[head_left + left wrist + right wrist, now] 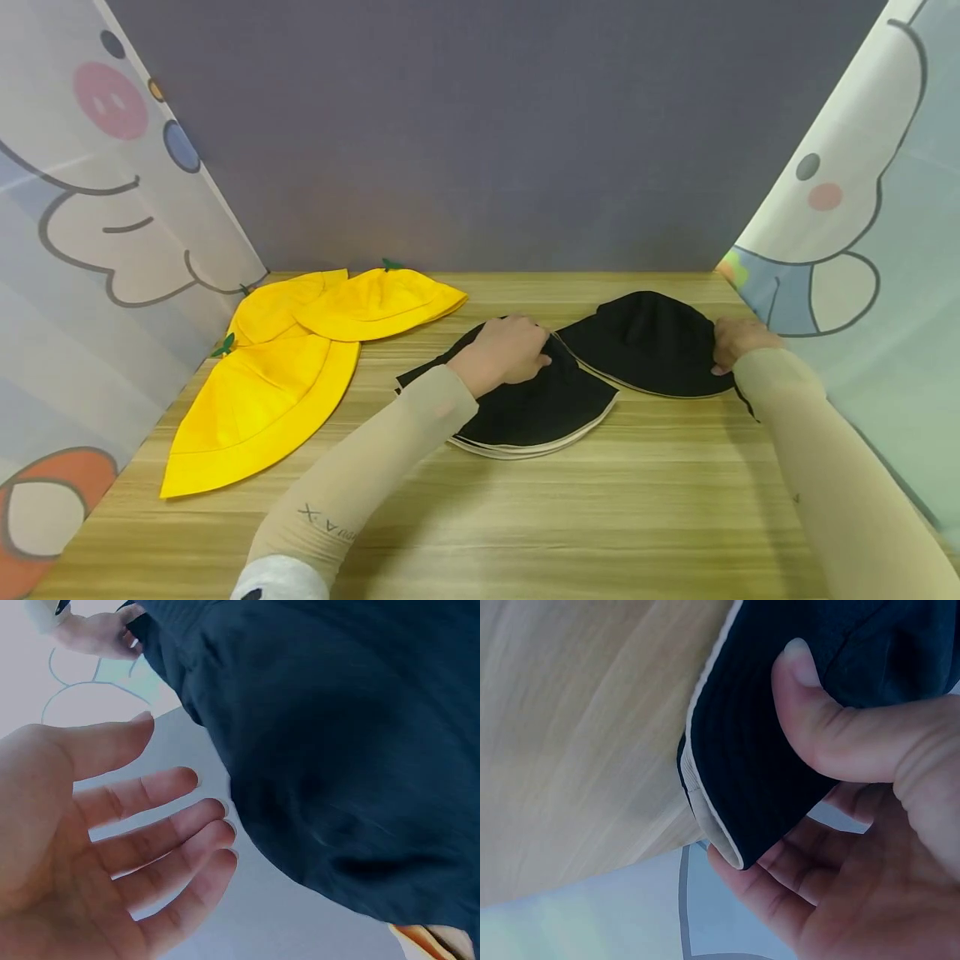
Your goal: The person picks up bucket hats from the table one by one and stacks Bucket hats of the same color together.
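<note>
A black bucket hat with pale layered edges under its brim lies folded flat in the middle of the table. Over its crown hovers my left hand. In the left wrist view the fingers of the left hand are spread and loosely bent beside the black cloth, holding nothing. To the right lies a second black bucket hat. My right hand pinches its right end. Seen from the right wrist, the thumb presses on top of the pale-edged brim and the other fingers lie behind it.
Three yellow hats with small green leaf tips overlap at the left: a front one, a back one and one further right. A grey panel closes the wood-grain table at the back. Cartoon-printed sheets flank both sides.
</note>
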### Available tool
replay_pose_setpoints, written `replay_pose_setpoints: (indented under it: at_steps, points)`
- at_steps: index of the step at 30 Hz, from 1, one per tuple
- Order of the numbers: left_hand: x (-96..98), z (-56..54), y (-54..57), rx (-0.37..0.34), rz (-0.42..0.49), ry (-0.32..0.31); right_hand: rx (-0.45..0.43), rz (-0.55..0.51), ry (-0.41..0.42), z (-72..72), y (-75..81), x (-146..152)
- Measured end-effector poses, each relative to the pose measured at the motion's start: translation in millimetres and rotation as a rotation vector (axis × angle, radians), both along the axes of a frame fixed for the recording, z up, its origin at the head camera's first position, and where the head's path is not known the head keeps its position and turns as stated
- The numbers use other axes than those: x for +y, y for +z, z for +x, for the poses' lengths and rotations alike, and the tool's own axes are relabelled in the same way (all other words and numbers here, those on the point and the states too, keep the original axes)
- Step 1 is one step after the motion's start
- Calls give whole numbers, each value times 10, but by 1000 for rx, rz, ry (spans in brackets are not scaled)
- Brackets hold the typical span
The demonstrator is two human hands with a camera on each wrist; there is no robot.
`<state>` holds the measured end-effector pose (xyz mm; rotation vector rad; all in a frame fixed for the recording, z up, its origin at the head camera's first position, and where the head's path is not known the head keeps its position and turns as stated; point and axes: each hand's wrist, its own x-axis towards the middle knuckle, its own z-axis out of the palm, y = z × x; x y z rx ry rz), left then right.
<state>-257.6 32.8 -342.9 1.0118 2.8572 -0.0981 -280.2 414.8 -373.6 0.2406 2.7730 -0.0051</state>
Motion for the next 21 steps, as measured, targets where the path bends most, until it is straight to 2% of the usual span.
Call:
replay_pose_setpoints:
  at_steps: [6, 9, 17, 21]
  points:
    - [203, -130, 88, -96, 78, -23, -6, 4, 6, -26, -27, 19]
    - [282, -192, 107, -129, 102, -14, -10, 13, 21, -39, -28, 17]
    - [485, -370, 73, -220, 209, 73, -9, 16, 35, -3, -4, -1]
    - [579, -470, 54, -332, 301, 137, -13, 1, 31, 16, 2, 2]
